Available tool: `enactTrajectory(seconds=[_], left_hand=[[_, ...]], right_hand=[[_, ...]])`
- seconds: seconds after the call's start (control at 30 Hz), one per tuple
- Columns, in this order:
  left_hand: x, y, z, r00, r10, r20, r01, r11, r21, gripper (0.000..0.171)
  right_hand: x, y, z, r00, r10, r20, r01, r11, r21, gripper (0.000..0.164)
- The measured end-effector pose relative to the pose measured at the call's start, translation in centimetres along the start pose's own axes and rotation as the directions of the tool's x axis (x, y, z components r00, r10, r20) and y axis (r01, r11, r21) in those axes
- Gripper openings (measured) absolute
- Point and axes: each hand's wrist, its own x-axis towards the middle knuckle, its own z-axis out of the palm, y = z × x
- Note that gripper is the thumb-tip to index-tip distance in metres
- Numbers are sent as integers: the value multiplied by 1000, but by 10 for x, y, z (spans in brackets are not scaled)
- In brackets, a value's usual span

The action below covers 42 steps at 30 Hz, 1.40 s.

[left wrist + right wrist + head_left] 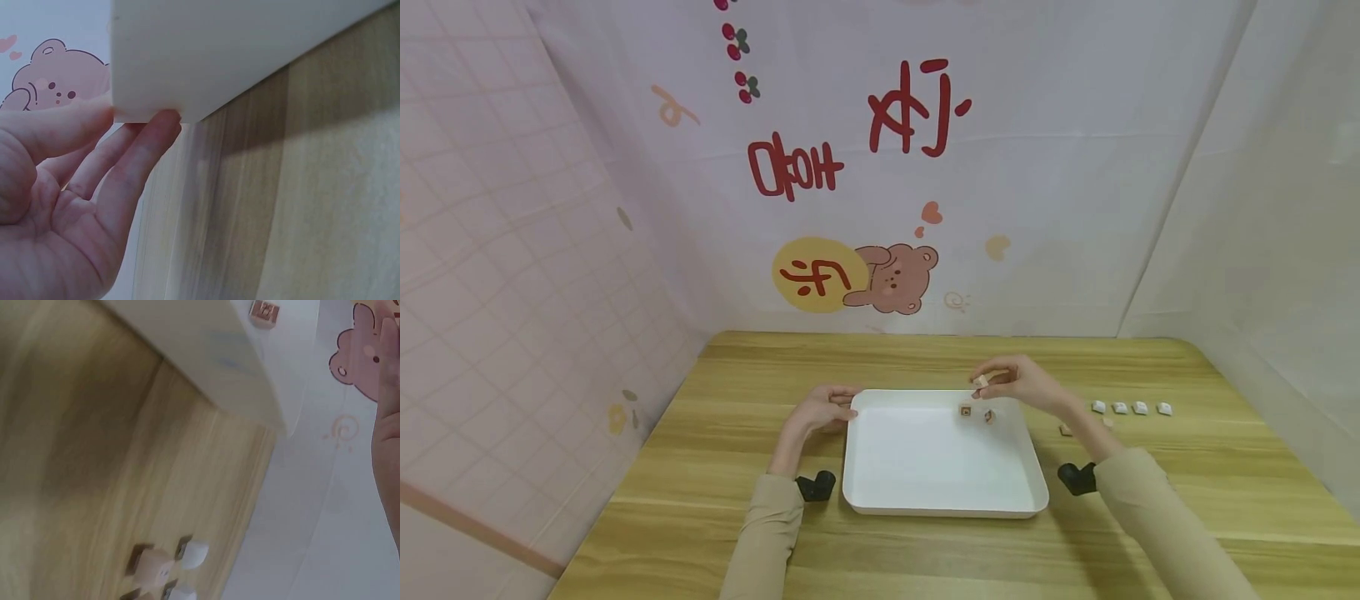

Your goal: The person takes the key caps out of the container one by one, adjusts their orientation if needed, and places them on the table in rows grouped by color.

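Note:
A shallow white tray [925,467] lies on the table, and my left hand [822,411] grips its far left corner. In the left wrist view the thumb and fingers of that hand [81,206] meet the wall of the tray [187,56]. Over the far right part of the tray, my right hand [1018,383] pinches a small pale keycap [980,382]. Two brownish keycaps [966,411] lie inside the tray below it; one shows its hollow underside. The right wrist view catches only the edge of my right hand [387,437], and its fingertips are out of frame.
Right of the tray, several white keycaps [1140,407] stand in a row on the wooden table [1210,483]. Pinkish keycaps [153,567] sit near them, partly behind my right forearm. A patterned cloth [1037,250] hangs at the back and sides.

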Motion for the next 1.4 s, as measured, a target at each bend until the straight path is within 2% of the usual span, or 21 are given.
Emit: enactTrajectory(seconds=[0.2,0.3,0.43,0.53,0.77,1.0,1.1,1.27,1.4], left_hand=[[2,-2,0,1000,-9,-9,9,1000,-6,49],[2,-2,0,1000,-11,-15,11,1000,-8,49],[1,-1,0,999,-21,-26,20,1000,-14,48],[1,-1,0,999,-28,-36,27,1000,-15,48],[1,1,1,999,-25,-47,25,1000,6,48],[0,1,1,999,-20,-34,20,1000,-2,48],[0,1,1,999,-27,-41,27,1000,0,47],[0,1,2,999,-30,-46,29,1000,-2,47],[1,-1,1,999,-24,-31,24,1000,-10,48]], right_hand=[[-18,13,-14,996,-48,-70,48,999,3,38],[-30,18,-23,992,-69,-110,64,997,-48,38],[-47,22,-35,984,-37,-175,18,994,-108,38],[-60,24,-44,976,-12,-217,-12,994,-110,38],[-89,34,-67,965,-12,-262,-14,995,-98,36],[-118,42,-88,936,57,-349,-142,964,-223,34],[-130,50,-94,923,84,-374,-184,954,-238,34],[-150,66,-103,903,161,-398,-269,935,-230,42],[-161,76,-107,900,173,-399,-308,901,-305,42]])
